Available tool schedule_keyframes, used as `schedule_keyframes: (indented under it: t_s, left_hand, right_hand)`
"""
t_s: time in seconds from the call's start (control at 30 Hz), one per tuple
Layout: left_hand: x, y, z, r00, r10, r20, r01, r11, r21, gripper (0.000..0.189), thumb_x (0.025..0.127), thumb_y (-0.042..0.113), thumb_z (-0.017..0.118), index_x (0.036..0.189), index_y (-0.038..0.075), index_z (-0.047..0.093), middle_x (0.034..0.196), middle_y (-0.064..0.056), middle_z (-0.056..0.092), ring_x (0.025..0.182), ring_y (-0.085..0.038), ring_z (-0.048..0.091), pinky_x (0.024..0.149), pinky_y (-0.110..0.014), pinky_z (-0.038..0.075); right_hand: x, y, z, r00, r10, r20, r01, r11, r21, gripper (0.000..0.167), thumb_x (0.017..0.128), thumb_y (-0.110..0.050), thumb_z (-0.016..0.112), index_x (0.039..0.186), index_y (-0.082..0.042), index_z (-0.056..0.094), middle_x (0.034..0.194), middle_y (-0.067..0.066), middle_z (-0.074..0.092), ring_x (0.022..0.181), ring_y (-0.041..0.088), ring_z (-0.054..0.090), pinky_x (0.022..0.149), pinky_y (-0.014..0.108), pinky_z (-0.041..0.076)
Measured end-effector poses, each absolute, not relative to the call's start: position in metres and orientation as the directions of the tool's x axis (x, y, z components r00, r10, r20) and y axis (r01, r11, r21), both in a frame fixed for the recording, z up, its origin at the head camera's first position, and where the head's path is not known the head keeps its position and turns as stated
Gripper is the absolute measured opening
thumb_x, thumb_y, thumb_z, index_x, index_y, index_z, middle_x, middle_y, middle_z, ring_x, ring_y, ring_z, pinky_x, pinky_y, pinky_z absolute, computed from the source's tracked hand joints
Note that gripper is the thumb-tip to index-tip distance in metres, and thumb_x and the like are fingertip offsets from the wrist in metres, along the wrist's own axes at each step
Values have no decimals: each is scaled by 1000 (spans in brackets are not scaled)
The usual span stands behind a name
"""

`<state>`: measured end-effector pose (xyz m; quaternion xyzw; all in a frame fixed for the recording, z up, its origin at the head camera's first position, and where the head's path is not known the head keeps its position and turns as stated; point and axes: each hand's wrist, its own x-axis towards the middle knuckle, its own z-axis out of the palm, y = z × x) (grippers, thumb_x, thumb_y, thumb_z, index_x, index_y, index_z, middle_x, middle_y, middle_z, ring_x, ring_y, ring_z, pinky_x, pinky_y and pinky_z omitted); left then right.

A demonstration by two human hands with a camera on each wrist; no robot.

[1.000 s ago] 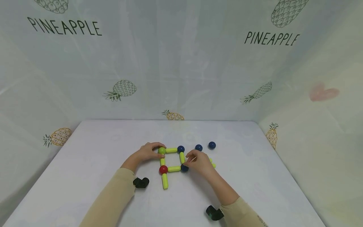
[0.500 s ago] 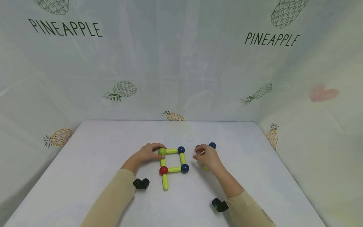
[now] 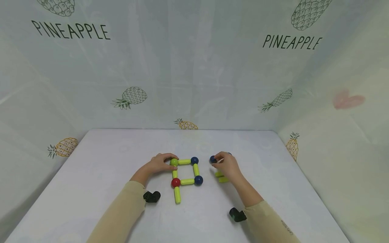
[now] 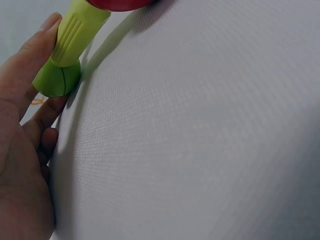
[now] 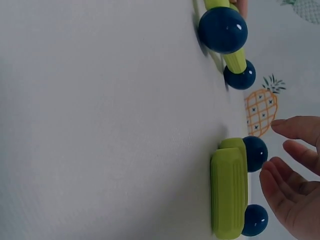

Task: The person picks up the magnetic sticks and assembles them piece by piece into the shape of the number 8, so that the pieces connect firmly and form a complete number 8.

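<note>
Loose blue ball (image 3: 213, 159): on bench (image 3: 194, 219), R of the ball-and-stick frame (image 3: 187, 181) and apart from it. Finish glossy; est. light, rigid, slippery, apt to roll, not fragile. Rec. hold: thumb and fingertips on opp. sides at widest part. R grip (image 3: 227, 165) is at this ball, thumb and fingers curved but parted, approx. half open; no firm hold evident, contact can't be confirmed. Two loose sticks (image 3: 223, 180), yellow-green, lie side by side just nearer the person; 2nd loose ball (image 5: 255, 220), also blue, is mostly hidden by R grip in head view. Frame: four-sided, w/ green ball (image 3: 174, 162) far L, red ball (image 3: 176, 182) near L, blue corner balls (image 3: 198, 180) on R, plus tail stick (image 3: 177, 195) from red. Joints est. weak sideways; best held at corners. L grip (image 3: 158, 162) pinches green-ball corner. Vs. 1 s ago: R grip is off frame's near R corner, now at loose ball; L grip, frame unchanged.
</note>
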<state>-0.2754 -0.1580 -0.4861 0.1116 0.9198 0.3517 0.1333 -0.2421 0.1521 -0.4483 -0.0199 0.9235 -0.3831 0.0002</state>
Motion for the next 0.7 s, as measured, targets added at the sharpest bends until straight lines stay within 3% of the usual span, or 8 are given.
schedule_keyframes:
  t_s: [0.4, 0.7]
  left_hand:
    - [-273, -157, -485, -942, 290, -171, 102, 729, 677, 41, 79, 39, 80, 117, 32, 67, 136, -2, 53, 130, -35, 38, 103, -67, 24]
    - [-275, -158, -486, -939, 302, -165, 112, 722, 683, 42, 78, 42, 80, 117, 33, 67, 136, -1, 54, 130, -33, 38, 104, -66, 24]
  right_hand:
    - [-251, 149, -453, -1000, -20, 18, -27, 737, -676, 36, 82, -13, 79, 115, -5, 68, 117, 14, 58, 102, 29, 59, 80, 40, 51]
    - [-256, 144, -458, -999, -26, -19, -7, 740, -672, 39, 85, -14, 76, 123, -9, 66, 124, 14, 56, 101, 29, 59, 78, 40, 51]
